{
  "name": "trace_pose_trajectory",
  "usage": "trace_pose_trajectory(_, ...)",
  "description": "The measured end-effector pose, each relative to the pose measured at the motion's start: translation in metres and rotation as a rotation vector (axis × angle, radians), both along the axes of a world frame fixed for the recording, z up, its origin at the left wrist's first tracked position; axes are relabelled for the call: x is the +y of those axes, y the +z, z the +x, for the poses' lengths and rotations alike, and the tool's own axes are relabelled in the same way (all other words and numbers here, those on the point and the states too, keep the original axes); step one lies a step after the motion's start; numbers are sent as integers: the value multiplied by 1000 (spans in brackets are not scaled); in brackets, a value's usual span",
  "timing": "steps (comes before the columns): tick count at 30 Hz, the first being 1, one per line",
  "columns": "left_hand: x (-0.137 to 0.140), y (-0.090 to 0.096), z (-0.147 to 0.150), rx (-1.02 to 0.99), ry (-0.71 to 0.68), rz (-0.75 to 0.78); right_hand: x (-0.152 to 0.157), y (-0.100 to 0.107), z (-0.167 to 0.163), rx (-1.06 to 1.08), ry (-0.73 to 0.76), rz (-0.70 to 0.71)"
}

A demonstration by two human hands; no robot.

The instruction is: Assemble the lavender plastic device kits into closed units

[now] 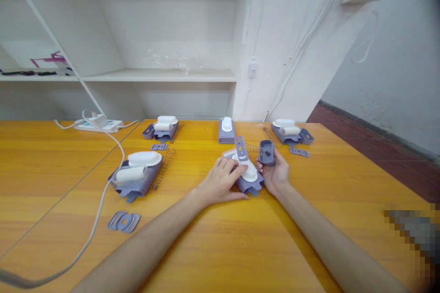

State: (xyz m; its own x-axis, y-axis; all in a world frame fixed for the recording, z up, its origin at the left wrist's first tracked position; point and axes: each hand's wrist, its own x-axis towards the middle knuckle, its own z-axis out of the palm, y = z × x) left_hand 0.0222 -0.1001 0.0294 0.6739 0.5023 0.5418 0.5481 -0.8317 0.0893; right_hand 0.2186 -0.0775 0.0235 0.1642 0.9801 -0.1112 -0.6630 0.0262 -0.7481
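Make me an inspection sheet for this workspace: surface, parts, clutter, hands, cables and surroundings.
Surface: wooden table, seam across its left side; picture's lower right corner pixelated.
Job's things: purplish box bearing a white pad, flat plate tilted up over it; small tray; also left front box, left back box, right back box, middle back box.
Clutter: clear plastic wrap on the shelf.
Hands: left hand on the pad, grip unclear; right hand holds the tray.
Cables: pale cable crosses the table's left; power strip has a plug in.
Surroundings: white wall, red floor at right.
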Motion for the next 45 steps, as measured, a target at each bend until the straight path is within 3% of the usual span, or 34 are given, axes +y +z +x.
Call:
trace_pose_trajectory(9, 4, 1, 2, -26, -65, 10, 0, -2, 1, -8, 18, -2)
trace_pose_trajectory(15, 1, 1, 1, -22, 23, 23, 0, -1, 1, 4, 30, 15)
trace_pose_trajectory(20, 1, -5, 4, -65, 93, 127, 1, -1, 1, 13, 33, 25)
trace_pose_trajectory(27, 6, -9, 3, -132, 364, 89, 2, -2, 0, 18, -3, -2)
trace_pose_trajectory(31, 9, -7, -2, -200, 509, 99, 3, -3, -2, -5, -117, -40)
trace_pose_trajectory(36, 16, -9, -9, -321, 557, 141, 6, -7, -5, -112, -252, 2)
trace_pose_trajectory(45, 22, -11, -11, -465, 592, 192, 3, -6, -5, -99, -263, 21)
